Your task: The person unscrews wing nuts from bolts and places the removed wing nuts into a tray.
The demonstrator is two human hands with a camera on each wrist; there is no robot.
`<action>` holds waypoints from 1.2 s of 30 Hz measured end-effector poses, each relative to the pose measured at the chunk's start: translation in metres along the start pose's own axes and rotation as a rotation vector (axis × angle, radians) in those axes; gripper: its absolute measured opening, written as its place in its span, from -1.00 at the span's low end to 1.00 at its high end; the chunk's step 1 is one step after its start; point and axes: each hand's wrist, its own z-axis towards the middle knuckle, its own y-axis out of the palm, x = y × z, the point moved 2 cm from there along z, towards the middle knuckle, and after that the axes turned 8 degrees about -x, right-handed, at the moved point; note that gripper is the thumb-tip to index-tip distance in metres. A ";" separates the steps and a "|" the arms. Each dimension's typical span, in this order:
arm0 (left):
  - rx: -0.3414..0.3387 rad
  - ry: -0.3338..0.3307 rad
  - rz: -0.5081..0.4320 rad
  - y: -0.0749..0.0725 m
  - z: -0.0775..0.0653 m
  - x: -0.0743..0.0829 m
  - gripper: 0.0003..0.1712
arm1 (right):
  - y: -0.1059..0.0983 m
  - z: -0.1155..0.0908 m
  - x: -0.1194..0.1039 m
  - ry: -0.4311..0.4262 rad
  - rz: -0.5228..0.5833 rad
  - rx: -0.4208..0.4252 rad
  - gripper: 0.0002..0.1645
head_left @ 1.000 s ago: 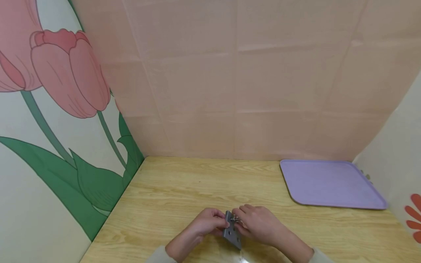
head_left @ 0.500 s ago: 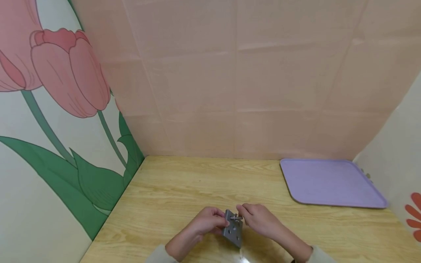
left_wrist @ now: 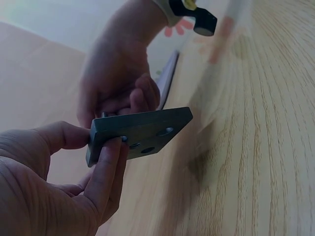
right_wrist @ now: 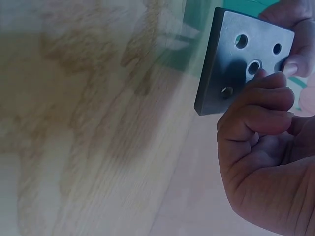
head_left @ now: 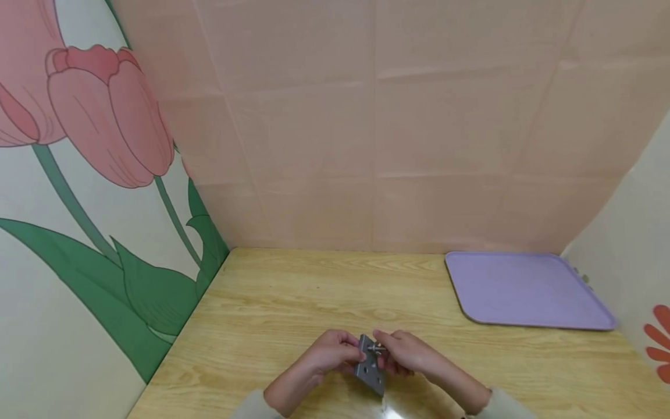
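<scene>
Plate of grey metal (head_left: 371, 379) sits tilted above the near table (head_left: 314, 297), clamped in the left hand's (head_left: 331, 352) fingers. The right hand (head_left: 409, 352) curls its fingers beside the protruding bolt (head_left: 376, 348); whether they pinch it, I cannot tell.

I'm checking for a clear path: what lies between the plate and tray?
The bolt and right hand, then bare table, in the head view.

It looks like a walled-in work corner, though the wider room cannot be told. A wood-grain table (head_left: 293, 291) runs up to a creased pink sheet (head_left: 419, 128), beside a tulip-patterned wall (head_left: 110, 116).
</scene>
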 end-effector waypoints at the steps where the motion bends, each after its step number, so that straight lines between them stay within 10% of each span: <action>1: -0.001 0.003 -0.002 0.000 0.000 0.000 -0.76 | 0.001 0.001 0.000 -0.003 0.001 -0.005 -0.18; 14: -0.029 -0.028 0.005 -0.001 0.000 -0.001 -0.77 | 0.001 0.000 -0.001 -0.023 -0.085 -0.014 -0.31; 27: -0.004 -0.040 0.021 -0.002 -0.001 -0.004 -0.78 | 0.003 -0.007 -0.009 -0.589 -1.181 0.321 -0.67; 36: 0.007 -0.041 0.014 -0.002 0.001 -0.003 -0.79 | 0.003 -0.011 -0.013 -0.774 -1.382 0.472 -0.64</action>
